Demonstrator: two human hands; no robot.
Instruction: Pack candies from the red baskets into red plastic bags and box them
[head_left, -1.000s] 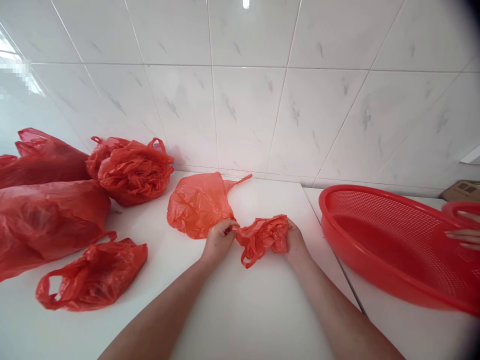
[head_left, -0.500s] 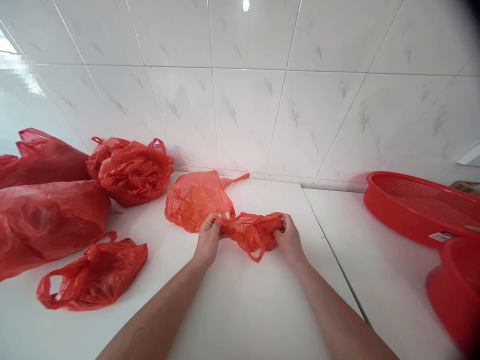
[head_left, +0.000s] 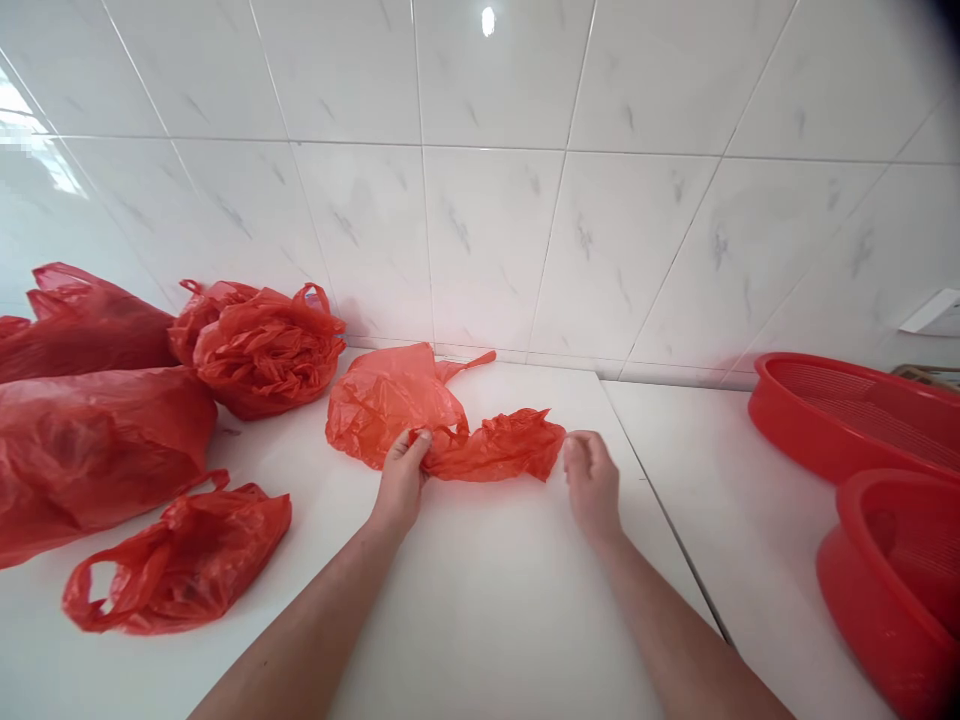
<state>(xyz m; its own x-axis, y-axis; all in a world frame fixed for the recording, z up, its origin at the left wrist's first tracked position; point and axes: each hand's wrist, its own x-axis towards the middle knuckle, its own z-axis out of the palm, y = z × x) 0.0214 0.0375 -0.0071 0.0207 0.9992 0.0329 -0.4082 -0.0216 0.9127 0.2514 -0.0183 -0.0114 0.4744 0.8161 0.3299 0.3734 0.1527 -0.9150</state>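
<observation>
A crumpled red plastic bag (head_left: pixel 499 448) stretches between my two hands above the white tabletop. At its left end, my left hand (head_left: pixel 405 472) pinches it between thumb and fingers. My right hand (head_left: pixel 594 480) is closed, its fingertips against the bag's right corner; the grip itself is partly hidden. Just behind my left hand lies another red plastic bag (head_left: pixel 390 395), flatter and lighter, with a handle trailing to the right. To the left, a small bunched red bag (head_left: pixel 199 560) rests with its loop handle toward the near left.
Large full red bags (head_left: pixel 97 450) fill the left side, and a bulging bag of crumpled plastic (head_left: pixel 266 350) stands by the tiled wall (head_left: pixel 491 240). Two red sieve-like baskets (head_left: pixel 795 430) sit at the right. A seam (head_left: pixel 675 525) divides the white tabletop.
My right hand has shifted to the bag's right corner, its fingers now showing outside the plastic. The bag's hanging loop no longer shows, and its right end has a ragged, folded shape.
</observation>
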